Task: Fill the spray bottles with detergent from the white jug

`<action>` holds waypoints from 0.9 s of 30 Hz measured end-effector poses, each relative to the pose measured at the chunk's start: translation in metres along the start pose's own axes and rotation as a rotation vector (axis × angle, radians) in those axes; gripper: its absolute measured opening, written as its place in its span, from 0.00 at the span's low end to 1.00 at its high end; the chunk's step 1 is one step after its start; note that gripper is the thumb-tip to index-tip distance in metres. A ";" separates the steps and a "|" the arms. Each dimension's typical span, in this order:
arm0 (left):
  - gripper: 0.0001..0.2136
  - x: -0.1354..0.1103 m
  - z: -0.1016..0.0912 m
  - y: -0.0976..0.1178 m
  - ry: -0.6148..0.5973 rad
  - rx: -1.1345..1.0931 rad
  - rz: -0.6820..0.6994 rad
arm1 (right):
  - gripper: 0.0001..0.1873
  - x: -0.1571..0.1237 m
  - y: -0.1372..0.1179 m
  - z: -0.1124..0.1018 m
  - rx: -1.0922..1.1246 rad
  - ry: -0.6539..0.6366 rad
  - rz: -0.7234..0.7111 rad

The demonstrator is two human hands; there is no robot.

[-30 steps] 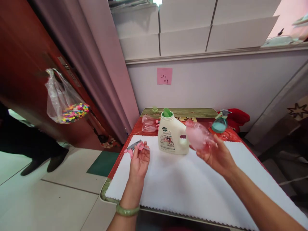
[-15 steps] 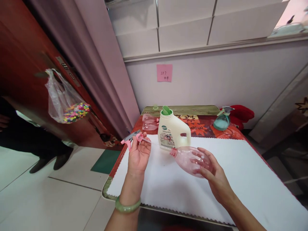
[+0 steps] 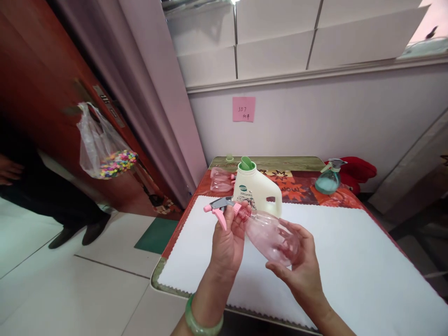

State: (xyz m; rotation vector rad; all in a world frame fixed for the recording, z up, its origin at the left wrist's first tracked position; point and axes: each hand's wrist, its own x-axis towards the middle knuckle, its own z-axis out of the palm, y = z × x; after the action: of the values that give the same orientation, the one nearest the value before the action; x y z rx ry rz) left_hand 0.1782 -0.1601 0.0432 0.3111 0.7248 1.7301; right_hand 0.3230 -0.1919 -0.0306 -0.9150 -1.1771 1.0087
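Note:
A clear pink spray bottle (image 3: 268, 233) lies tilted in the air above the white table mat, its neck toward the left. My right hand (image 3: 301, 266) is wrapped round its base. At the neck, my left hand (image 3: 229, 242) grips the pink and grey trigger sprayer (image 3: 222, 205) by its collar, which meets the bottle's mouth. Whether the threads have caught, I cannot tell. Right behind stands a cream detergent jug (image 3: 259, 186) with a green spout, partly hidden by my left hand and the bottle.
Another pink bottle (image 3: 221, 179) lies at the table's back left, near a green cap (image 3: 229, 157). A spray bottle with bluish liquid (image 3: 328, 181) stands back right. A person's legs (image 3: 52, 196) and a hanging plastic bag (image 3: 105, 149) are left.
My left hand has moved right with the trigger sprayer, bringing its collar to the bottle's neck. The tube that showed between them is now inside the bottle.

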 end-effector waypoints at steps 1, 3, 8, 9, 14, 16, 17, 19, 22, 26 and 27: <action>0.11 -0.001 0.001 0.001 0.003 0.010 0.010 | 0.48 -0.001 0.002 0.000 -0.053 0.008 -0.052; 0.11 -0.002 0.002 0.001 0.003 0.020 0.018 | 0.48 -0.001 0.005 -0.002 -0.151 0.019 -0.166; 0.11 -0.008 0.007 -0.001 -0.018 0.023 -0.018 | 0.48 0.006 0.006 -0.004 -0.353 0.049 -0.502; 0.11 -0.009 0.007 -0.001 -0.025 0.029 -0.016 | 0.48 0.008 0.004 -0.005 -0.403 0.045 -0.556; 0.09 -0.008 0.007 -0.002 -0.040 0.093 0.047 | 0.47 0.012 -0.006 -0.008 -0.659 0.044 -0.720; 0.09 -0.009 0.007 -0.003 -0.035 0.112 0.061 | 0.46 0.011 -0.008 -0.009 -0.722 0.030 -0.747; 0.09 -0.009 0.008 -0.004 -0.033 0.122 0.073 | 0.45 0.011 -0.009 -0.009 -0.742 0.025 -0.761; 0.09 -0.010 0.008 -0.007 -0.034 0.143 0.100 | 0.43 0.010 -0.009 -0.009 -0.761 0.038 -0.791; 0.09 -0.011 0.009 -0.010 -0.057 0.160 0.122 | 0.44 0.006 -0.006 -0.007 -0.732 0.084 -0.776; 0.10 -0.013 0.008 -0.010 -0.158 0.140 0.087 | 0.47 -0.006 -0.010 0.000 -0.472 0.107 -0.420; 0.10 -0.014 0.008 -0.009 -0.189 0.132 0.074 | 0.47 -0.009 -0.014 0.003 -0.343 0.101 -0.255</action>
State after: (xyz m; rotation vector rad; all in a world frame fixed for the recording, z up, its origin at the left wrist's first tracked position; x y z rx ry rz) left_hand 0.1936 -0.1693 0.0454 0.5913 0.6971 1.6986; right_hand 0.3215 -0.2046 -0.0200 -1.0378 -1.3654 0.5579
